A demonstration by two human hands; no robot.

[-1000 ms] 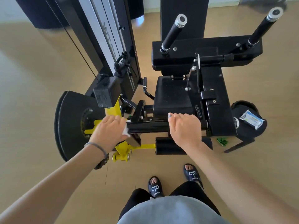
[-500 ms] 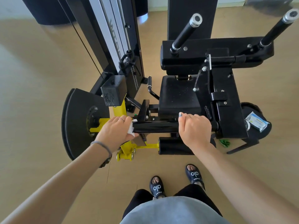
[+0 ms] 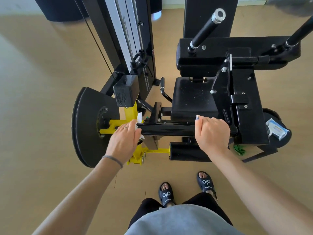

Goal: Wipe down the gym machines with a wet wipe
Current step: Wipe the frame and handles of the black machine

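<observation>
A black leg machine with yellow parts stands in front of me, its black seat [image 3: 193, 97] in the middle. A glossy black padded roller bar [image 3: 167, 129] runs across the near side. My left hand [image 3: 123, 141] holds a white wet wipe [image 3: 139, 118] against the bar's left end, beside the yellow bracket [image 3: 130, 114]. My right hand [image 3: 212, 134] grips the same bar near its right end, fingers curled over the top.
A pack of wipes [image 3: 276, 130] lies on a round black pad at the right. A black semicircular plate [image 3: 91, 126] stands at the left, the weight stack column [image 3: 128, 36] behind it. A lower roller [image 3: 188, 151] sits near my sandalled feet [image 3: 166, 194] on the wooden floor.
My left hand has loosened on the bar's left end, the wipe now sticking up above the fingers. My right hand keeps its grip on the bar.
</observation>
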